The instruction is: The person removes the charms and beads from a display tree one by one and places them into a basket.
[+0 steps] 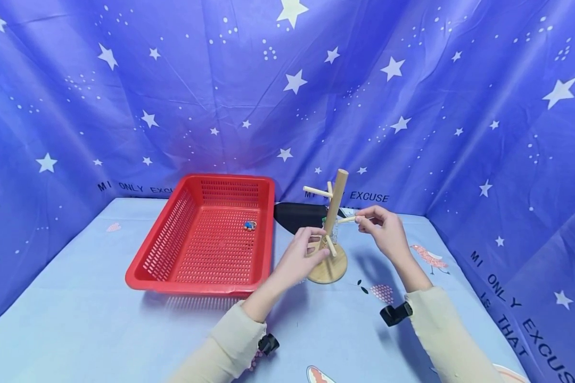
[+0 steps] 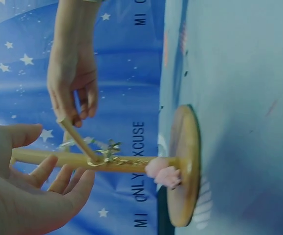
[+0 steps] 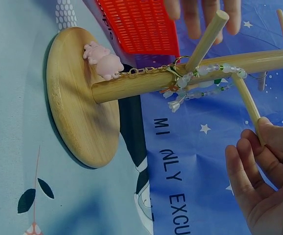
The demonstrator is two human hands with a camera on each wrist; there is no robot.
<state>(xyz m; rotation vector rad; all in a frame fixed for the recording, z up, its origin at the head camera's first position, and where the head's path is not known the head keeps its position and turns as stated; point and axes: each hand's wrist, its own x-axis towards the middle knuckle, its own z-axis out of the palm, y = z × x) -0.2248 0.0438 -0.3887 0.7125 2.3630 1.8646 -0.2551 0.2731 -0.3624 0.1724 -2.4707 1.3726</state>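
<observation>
A wooden stand (image 1: 334, 207) with several thin pegs rises from a round base (image 3: 65, 112). My right hand (image 1: 384, 231) pinches the tip of one peg (image 3: 249, 103) between thumb and forefinger, its other fingers loosely bent. My left hand (image 2: 38, 181) is beside the post near another peg (image 3: 207, 41), its fingers spread and slightly bent, holding nothing. From that peg hangs a keychain with a pink figurine (image 3: 104, 61) reaching down to the base. A bracelet of clear and green beads (image 3: 219, 68) hangs at the pinched peg, against the post.
Left of the stand is a red perforated basket (image 1: 198, 287) with a small blue trinket (image 1: 249, 226) inside. A black shape (image 1: 297, 213) shows behind the stand on the pale blue printed cloth. Blue star-patterned curtain (image 1: 249, 80) encloses the back and sides.
</observation>
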